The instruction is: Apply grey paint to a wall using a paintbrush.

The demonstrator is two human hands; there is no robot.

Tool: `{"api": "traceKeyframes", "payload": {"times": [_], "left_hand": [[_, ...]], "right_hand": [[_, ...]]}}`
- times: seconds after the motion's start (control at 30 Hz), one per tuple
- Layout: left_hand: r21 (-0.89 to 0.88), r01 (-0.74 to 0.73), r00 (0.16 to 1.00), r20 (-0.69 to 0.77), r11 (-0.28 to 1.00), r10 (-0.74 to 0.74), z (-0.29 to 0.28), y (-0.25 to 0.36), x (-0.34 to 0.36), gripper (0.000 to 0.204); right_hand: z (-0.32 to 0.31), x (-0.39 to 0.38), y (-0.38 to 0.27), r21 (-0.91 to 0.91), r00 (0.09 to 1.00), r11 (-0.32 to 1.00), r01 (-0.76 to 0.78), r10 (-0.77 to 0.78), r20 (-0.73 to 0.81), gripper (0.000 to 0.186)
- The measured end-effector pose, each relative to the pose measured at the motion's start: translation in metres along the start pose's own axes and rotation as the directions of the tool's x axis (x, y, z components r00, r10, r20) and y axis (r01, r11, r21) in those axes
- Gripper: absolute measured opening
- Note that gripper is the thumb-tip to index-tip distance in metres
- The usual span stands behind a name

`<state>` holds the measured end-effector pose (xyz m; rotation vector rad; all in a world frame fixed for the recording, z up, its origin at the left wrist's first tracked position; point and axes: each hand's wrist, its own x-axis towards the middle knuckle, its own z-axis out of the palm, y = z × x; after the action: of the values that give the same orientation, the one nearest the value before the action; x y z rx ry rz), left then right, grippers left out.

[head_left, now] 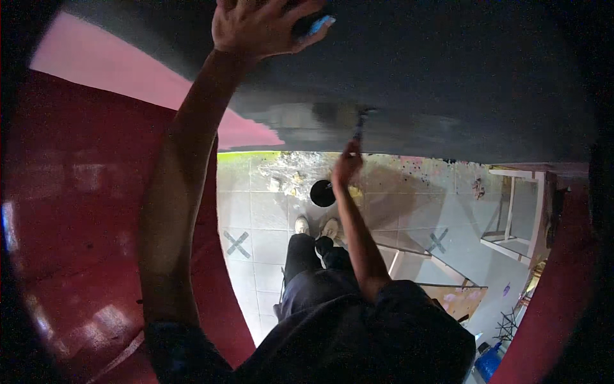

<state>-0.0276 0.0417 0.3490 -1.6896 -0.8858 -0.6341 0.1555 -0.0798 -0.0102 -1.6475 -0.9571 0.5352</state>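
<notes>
My left hand (268, 25) is raised against the large dark grey surface (486, 77) at the top, fingers apart and partly cut off by the frame edge; a small blue patch (320, 25) by its thumb is unclear. My right hand (346, 166) grips a paintbrush (359, 128), its head touching that surface where streaky, uneven grey paint shows. A pink area (121, 67) borders the grey on the left, with a ragged edge below the brush's level.
A glossy red surface (77, 224) fills the left. Around my feet are a tiled floor (268, 256) with splatters and tape crosses, and a round black object (322, 193). Pale wooden frames (511, 173), a painted board (467, 299) and a blue object (487, 363) are at right.
</notes>
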Motion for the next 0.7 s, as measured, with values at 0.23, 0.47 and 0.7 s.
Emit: {"api": "traceKeyframes", "payload": {"times": [0.23, 0.47, 0.7], "left_hand": [[0.163, -0.094, 0.995, -0.023, 0.982, 0.099, -0.046, -0.046, 0.003, 0.058], [0.067, -0.036, 0.998, -0.047, 0.997, 0.039, -0.023, -0.021, -0.002, 0.060], [0.072, -0.051, 0.996, -0.075, 0.996, 0.056, -0.012, -0.023, -0.004, 0.059]], "right_hand": [[0.099, -0.156, -0.121, 0.302, 0.833, 0.940, 0.158, -0.291, 0.471, 0.025], [0.105, -0.164, -0.104, 0.294, 0.748, 0.935, 0.199, -0.339, 0.571, 0.038], [0.095, -0.090, -0.089, 0.173, 0.779, 0.914, 0.367, -0.404, 0.480, 0.029]]}}
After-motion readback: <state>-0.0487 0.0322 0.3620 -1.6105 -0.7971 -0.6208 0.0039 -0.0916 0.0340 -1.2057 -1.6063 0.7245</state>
